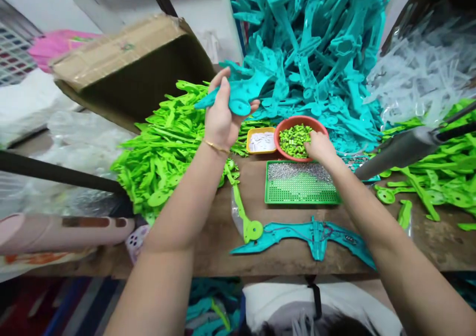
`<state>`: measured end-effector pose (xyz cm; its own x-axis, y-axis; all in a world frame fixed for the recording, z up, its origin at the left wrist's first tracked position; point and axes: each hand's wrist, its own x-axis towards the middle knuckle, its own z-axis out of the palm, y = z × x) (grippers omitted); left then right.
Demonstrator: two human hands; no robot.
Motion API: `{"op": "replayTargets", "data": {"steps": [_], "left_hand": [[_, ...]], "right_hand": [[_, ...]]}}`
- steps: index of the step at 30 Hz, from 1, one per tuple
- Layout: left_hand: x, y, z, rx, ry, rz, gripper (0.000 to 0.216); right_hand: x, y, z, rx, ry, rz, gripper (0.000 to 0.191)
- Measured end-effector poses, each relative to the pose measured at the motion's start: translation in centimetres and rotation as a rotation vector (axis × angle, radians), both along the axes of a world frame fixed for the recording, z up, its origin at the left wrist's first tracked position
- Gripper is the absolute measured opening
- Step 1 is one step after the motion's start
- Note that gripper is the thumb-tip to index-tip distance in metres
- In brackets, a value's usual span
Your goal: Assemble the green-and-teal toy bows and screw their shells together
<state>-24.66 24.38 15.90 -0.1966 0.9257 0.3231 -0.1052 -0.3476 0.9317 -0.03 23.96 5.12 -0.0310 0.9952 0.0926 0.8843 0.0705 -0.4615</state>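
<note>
My left hand (222,114) is raised above the table with its fingers closed around a teal plastic part (238,97) that has a round end. My right hand (319,145) reaches into a red bowl (288,123) filled with small green pieces (293,139), its fingertips buried among them, so what they hold is hidden. In front of me a long teal bow-shaped part (316,234) lies flat on the brown table (215,242), with a lime green arm piece (245,217) beside its left end.
A green tray (301,190) holding small silver bits sits below the bowl, a small yellow tray (261,140) left of it. Lime green parts are heaped left (163,152) and right (439,177), teal parts (316,43) behind. An open cardboard box (130,63) lies far left.
</note>
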Motion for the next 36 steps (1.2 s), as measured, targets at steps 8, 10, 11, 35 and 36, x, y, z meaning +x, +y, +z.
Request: {"op": "replayTargets", "data": {"steps": [8,10,11,35,36], "left_hand": [[-1.4,-13.5,-3.4,0.133,0.046,-0.022,0.091],[-1.2,-15.8,-4.0,0.096,0.061,0.027,0.098],[-1.0,-16.8,-4.3,0.077,0.07,0.046,0.098],[6.7,-19.9,-11.7,0.374,-0.02,-0.12,0.085],[6.8,-19.9,-11.7,0.385,0.003,-0.111,0.085]], "right_hand": [[-0.9,2.5,-1.7,-0.016,0.121,-0.049,0.036],[-0.8,1.5,-1.0,0.023,0.205,-0.023,0.041],[-0.7,0.9,-0.6,0.032,0.25,-0.01,0.043],[-4.5,-18.8,6.4,-0.192,0.944,0.435,0.018],[-4.4,-18.8,6.4,-0.206,0.942,0.443,0.018]]}}
